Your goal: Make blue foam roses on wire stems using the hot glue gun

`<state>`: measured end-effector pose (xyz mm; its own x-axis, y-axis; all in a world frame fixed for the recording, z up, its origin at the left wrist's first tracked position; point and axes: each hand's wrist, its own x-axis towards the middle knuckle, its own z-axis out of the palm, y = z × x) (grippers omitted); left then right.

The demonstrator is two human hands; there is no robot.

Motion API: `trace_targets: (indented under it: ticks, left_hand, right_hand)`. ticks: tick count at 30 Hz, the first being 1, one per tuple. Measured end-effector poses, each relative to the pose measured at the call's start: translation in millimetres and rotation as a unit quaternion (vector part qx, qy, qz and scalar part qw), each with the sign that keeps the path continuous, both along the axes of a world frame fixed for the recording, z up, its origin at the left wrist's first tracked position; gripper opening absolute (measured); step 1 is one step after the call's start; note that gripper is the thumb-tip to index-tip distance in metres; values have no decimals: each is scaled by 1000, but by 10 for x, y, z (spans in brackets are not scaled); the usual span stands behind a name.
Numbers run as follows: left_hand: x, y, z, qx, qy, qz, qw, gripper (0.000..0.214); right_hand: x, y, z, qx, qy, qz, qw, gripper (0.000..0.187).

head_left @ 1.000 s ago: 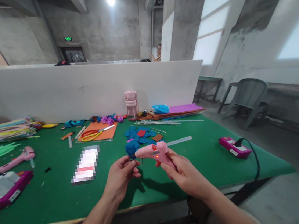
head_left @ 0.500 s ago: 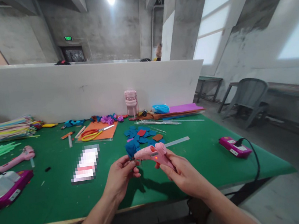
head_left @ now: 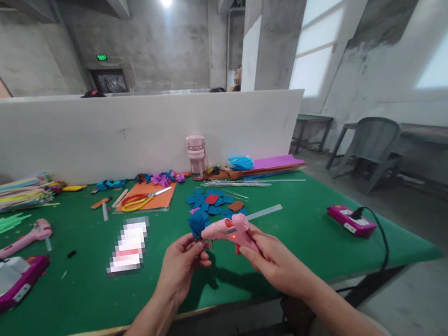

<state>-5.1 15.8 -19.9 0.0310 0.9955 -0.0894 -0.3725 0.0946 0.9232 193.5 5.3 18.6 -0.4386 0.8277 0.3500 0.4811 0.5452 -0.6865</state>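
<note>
Pink plastic glue gun [head_left: 228, 229] is held above the green-covered bench [head_left: 80, 305]. The fingers of the right hand [head_left: 277, 263] are wrapped round its handle. Its nozzle is just beside a small blue felt piece [head_left: 196, 225], which is pinched between the fingers of the left hand [head_left: 179, 266].

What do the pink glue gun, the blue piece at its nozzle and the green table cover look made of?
Pink glue gun, in right hand: moulded plastic, smooth, slight sheen, one-colour shell.
Blue piece, in left hand: likely felt or craft foam, matte, softly bunched; cannot tell which.
Green table cover: likely felt-like cloth, matte, no glare.
</note>
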Motion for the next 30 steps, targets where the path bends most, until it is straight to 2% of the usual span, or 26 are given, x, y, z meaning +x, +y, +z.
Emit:
trace_targets:
  ticks: [26, 30]
  left_hand:
    - [7, 0, 10, -4, -2, 5, 1000, 24]
    - [10, -2, 12, -7, -4, 7, 1000, 25]
  right_hand:
    - [3, 12, -22, 8, 7, 4, 1000, 28]
    - [0, 11, -18, 7, 12, 6, 1000, 25]
